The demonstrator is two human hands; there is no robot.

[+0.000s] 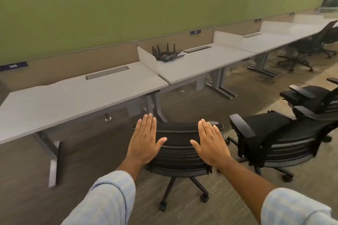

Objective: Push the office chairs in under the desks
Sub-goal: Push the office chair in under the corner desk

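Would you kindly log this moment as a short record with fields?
left hand: open, flat, over the nearest chair's backrest
right hand: open, flat, same backrest
nearest chair: on the carpet, short of the desk, not tucked in
desk: bare top, cable slot
second chair: to the right, also out
router: on the next desk
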